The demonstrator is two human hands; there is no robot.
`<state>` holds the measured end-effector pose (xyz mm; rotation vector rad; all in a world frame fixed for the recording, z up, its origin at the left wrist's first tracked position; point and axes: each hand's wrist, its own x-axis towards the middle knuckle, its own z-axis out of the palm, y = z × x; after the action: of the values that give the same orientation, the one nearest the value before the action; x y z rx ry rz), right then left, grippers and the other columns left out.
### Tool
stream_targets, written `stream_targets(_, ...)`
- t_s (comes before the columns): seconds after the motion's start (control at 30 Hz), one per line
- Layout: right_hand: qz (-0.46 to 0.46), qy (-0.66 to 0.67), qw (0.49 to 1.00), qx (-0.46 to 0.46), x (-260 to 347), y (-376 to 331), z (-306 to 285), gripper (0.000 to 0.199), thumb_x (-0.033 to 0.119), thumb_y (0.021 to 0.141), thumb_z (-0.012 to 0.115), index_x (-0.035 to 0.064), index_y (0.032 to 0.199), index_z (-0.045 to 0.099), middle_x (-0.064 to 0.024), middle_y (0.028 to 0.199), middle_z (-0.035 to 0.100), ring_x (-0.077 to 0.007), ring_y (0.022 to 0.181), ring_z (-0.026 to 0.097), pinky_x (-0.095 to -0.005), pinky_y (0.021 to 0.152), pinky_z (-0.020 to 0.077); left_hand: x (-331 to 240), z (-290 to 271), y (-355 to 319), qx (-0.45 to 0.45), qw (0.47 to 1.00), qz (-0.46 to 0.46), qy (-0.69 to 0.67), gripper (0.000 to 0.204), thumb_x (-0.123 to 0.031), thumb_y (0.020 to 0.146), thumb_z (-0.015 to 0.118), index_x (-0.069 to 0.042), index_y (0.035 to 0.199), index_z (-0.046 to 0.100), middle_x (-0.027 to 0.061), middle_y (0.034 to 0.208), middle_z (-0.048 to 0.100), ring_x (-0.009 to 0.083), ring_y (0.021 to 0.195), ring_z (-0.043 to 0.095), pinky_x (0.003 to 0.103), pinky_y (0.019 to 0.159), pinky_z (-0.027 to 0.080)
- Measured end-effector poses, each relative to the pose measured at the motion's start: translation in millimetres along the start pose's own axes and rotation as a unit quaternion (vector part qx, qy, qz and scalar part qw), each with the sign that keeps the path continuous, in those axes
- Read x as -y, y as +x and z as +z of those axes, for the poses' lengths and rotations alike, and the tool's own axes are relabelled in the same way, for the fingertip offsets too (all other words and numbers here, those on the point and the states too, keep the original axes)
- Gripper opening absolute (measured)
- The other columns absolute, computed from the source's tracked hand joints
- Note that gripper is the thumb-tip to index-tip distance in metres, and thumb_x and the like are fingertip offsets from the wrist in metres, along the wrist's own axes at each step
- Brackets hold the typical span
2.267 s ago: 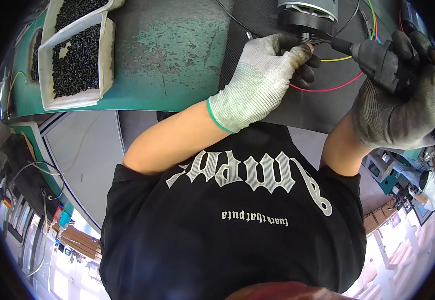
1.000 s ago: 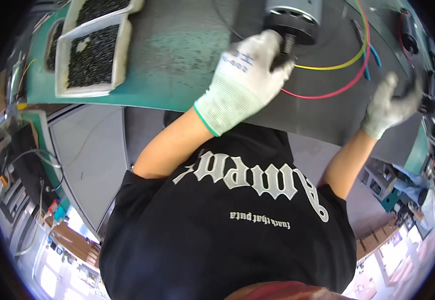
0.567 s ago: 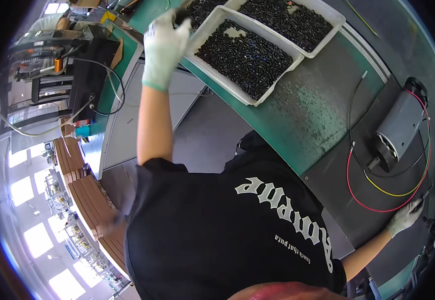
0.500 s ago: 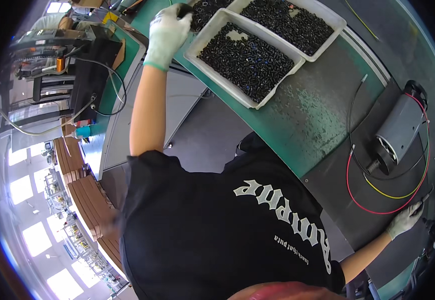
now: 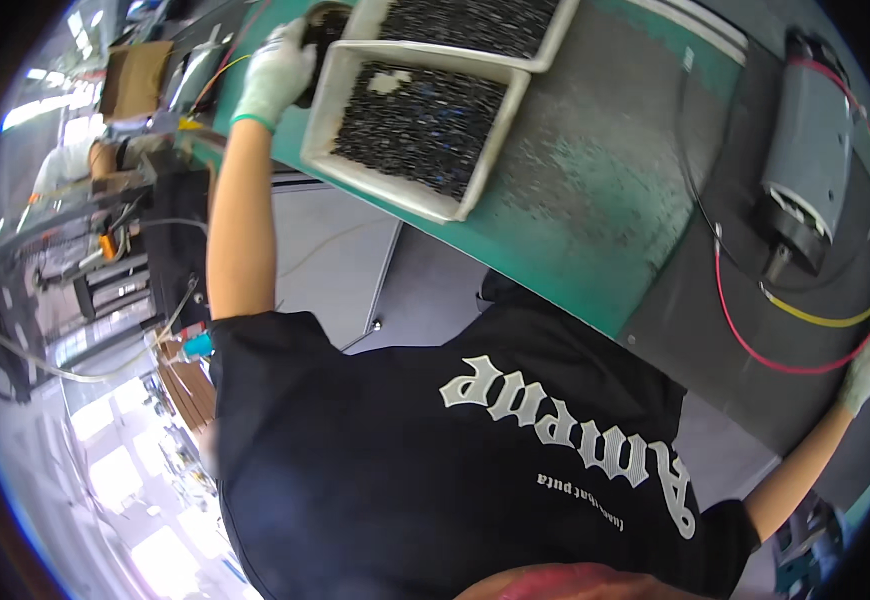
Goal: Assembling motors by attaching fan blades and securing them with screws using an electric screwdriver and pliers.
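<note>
My left hand [image 5: 280,75], in a white glove with a green cuff, is at the side of a dark round container [image 5: 326,32] holding small dark parts. Its fingers curl in against the container's edge; whatever they grip is hidden. Far to the right, my gloved right hand [image 5: 869,372] is closed beside the end of a red wire [image 5: 755,352]. What its fingers hold is lost at the picture's dark rim. A grey cylindrical motor [image 5: 813,150] with a black end and a threaded shaft lies beyond that hand, with a yellow wire [image 5: 825,318] near it.
Two white trays [image 5: 495,180] of small black pieces stand on the worn green bench [image 5: 565,265]. A black cable [image 5: 683,140] lies right of them. The bench edge runs diagonally before my body. At left are machine frames, an open cardboard box [image 5: 135,80] and another person's arm [image 5: 103,158].
The whole view has turned, shifting trays and motor in the picture. My left hand stays by the dark container. My right hand has moved farther out toward the right rim, nearer the wires.
</note>
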<state>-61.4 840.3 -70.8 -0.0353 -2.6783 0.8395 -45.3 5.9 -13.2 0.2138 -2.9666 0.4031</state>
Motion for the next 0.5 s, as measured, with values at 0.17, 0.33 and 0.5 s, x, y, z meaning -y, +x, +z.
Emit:
stream_targets(0.17, 0.008, -0.063, 0.997, -0.046, 20, 7, 13, 0.047, 0.033, 0.098, 0.052, -0.0026, 0.129, 0.054, -0.0166, 0.126, 0.06, -0.0233, 0.115, 0.057, -0.0305, 0.1, 0.0412, 31, -5, 0, -0.016, 0.995, -0.006, -0.103, 0.033, -0.019, 0.09, 0.057, -0.001, 0.118, 0.061, 0.0217, 0.109, 0.066, 0.0355, 0.101, 0.065, 0.04, 0.087, 0.05)
stream_targets(0.33, 0.014, -0.085, 0.993, -0.082, 44, -1, 18, 0.045, 0.037, 0.097, 0.057, 0.0014, 0.125, 0.06, -0.0132, 0.119, 0.064, -0.0196, 0.108, 0.06, -0.0283, 0.095, 0.0438, 27, 2, -8, -0.02, 0.926, -0.109, -0.362, 0.019, -0.012, 0.094, 0.057, 0.002, 0.105, 0.064, 0.0042, 0.088, 0.067, 0.0097, 0.078, 0.062, 0.023, 0.069, 0.049)
stream_targets(0.5, 0.061, -0.023, 0.995, -0.075, 46, -5, 20, 0.042, 0.031, 0.098, 0.054, 0.0002, 0.126, 0.058, -0.0122, 0.121, 0.064, -0.0196, 0.11, 0.058, -0.0283, 0.097, 0.043, 19, -6, -26, -0.032, 0.853, -0.216, -0.474, 0.017, -0.014, 0.095, 0.056, -0.001, 0.103, 0.064, 0.0043, 0.088, 0.067, 0.0096, 0.073, 0.06, 0.023, 0.063, 0.048)
